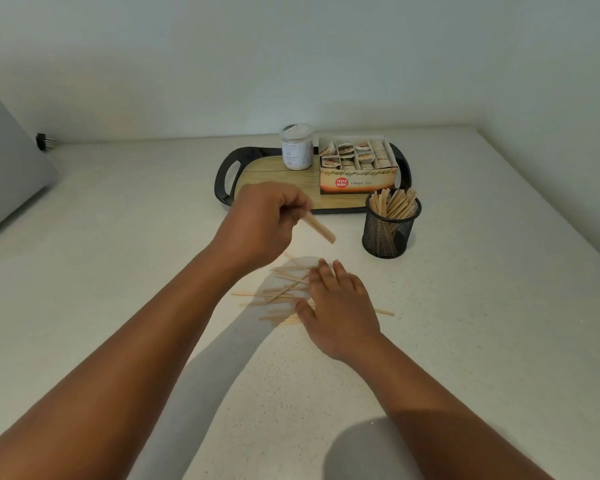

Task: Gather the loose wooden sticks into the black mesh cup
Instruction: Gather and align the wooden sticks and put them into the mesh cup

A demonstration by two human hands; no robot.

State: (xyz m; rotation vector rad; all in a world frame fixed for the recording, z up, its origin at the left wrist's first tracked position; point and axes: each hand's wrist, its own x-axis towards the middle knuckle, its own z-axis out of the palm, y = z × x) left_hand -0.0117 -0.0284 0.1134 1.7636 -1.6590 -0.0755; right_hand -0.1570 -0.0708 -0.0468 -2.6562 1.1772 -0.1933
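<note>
Several loose wooden sticks (280, 292) lie scattered flat on the white counter in the middle of the view. My right hand (338, 308) rests flat on the right part of this pile with its fingers spread, covering some sticks. My left hand (265, 225) hovers above and behind the pile, closed around a small bundle of wooden sticks (321, 228) that points down to the right. The black mesh cup (388, 230) stands upright to the right of my left hand, with many sticks standing in it.
Behind the cup sits a black-rimmed wooden tray (227, 174) carrying a white jar (296, 147) and an open box of ginger tea bags (357, 164). A grey appliance (7, 168) stands at the far left. Walls close the counter at the back and right.
</note>
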